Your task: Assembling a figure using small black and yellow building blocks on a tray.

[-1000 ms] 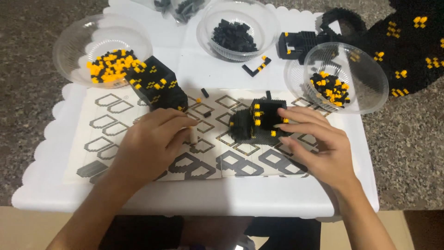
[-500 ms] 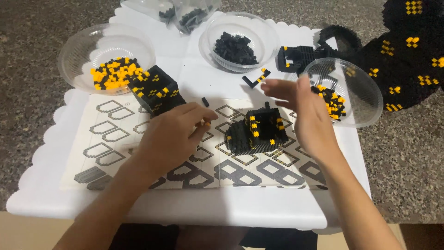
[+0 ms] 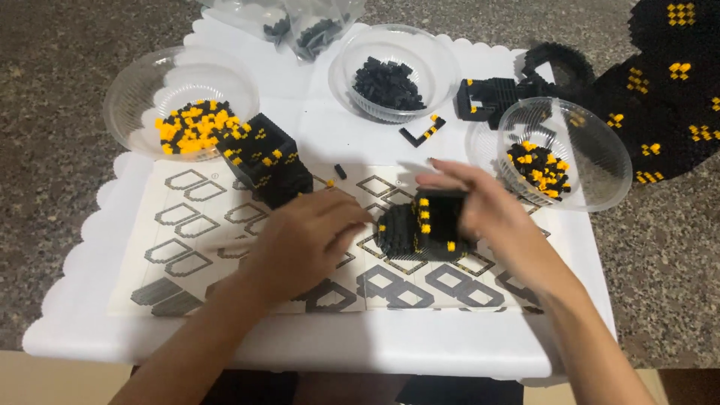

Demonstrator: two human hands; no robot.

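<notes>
We see the right hand [image 3: 491, 214] gripping a black-and-yellow brick block [image 3: 424, 225] just above the printed instruction sheet [image 3: 187, 225] on the white tray [image 3: 300, 112]. The left hand [image 3: 304, 240] reaches toward it, fingers loosely curled — whether it pinches anything, we cannot tell.

Block assembly [image 3: 424, 229] between both hands' fingers, on instruction sheet [image 3: 195, 225]. Second assembly [image 3: 266, 157] behind left fingers [image 3: 341, 217]. Bowl [image 3: 577, 146] just right of right fingers [image 3: 450, 176].
</notes>
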